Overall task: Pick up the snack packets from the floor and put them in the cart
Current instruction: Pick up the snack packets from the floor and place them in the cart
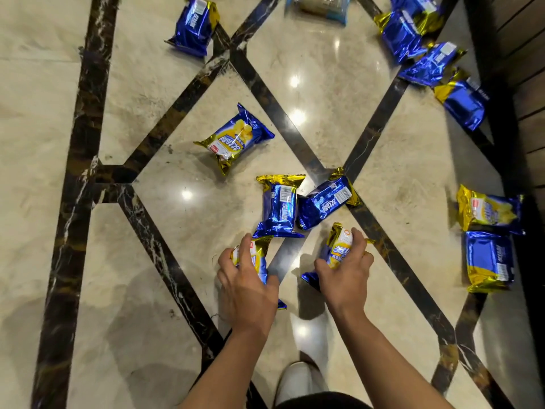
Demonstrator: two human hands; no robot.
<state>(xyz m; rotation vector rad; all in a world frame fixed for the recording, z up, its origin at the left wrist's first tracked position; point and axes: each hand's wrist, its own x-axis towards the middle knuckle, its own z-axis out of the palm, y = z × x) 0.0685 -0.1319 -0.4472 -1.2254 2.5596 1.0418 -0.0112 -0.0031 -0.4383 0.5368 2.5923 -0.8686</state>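
Observation:
Blue and gold snack packets lie scattered on a marble floor. My left hand (246, 286) grips one packet (253, 255) low in the middle. My right hand (345, 270) grips another packet (339, 249) just to its right. Directly beyond my hands lie two more packets (280, 206), (326, 202), touching each other. A packet with its yellow face up (234, 138) lies farther out. The cart is not in view.
More packets lie at far left (194, 25), in a cluster at top right (427, 48), and in a pair at right (489, 237). A clear-wrapped pack (320, 5) sits at the top edge. Dark wooden panelling (525, 84) lines the right side. My white shoe (298, 379) is below.

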